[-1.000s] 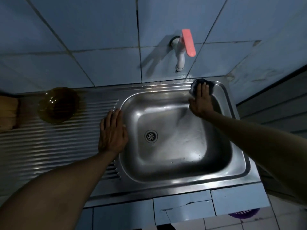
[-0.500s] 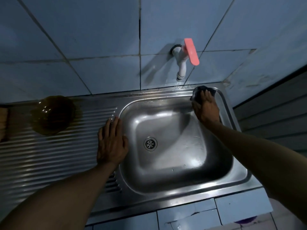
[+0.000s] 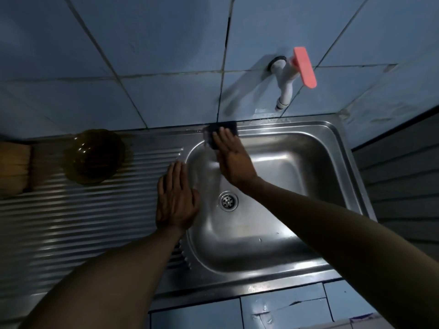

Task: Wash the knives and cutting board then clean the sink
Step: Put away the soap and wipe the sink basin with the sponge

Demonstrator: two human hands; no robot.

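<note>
At upper centre of the frame I see my right hand (image 3: 231, 155) pressing flat-fingered on the dark scrub pad (image 3: 221, 133) at the sink (image 3: 333, 138) rim's far-left corner, my left hand (image 3: 176, 200) spread flat on the left rim; the pad looks soft, light and probably slippery when wet, best pressed from above.

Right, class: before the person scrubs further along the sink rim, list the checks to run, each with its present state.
1. Scrub pad under right hand: ok, straight fingers press it on the back rim.
2. Left hand bracing on sink edge: ok.
3. Tap off: ok, no stream visible.
4. Drain unblocked: ok.
5. Brown bowl out of the basin: ok, on the drainboard.
6. Rim clean: cannot tell.
</note>
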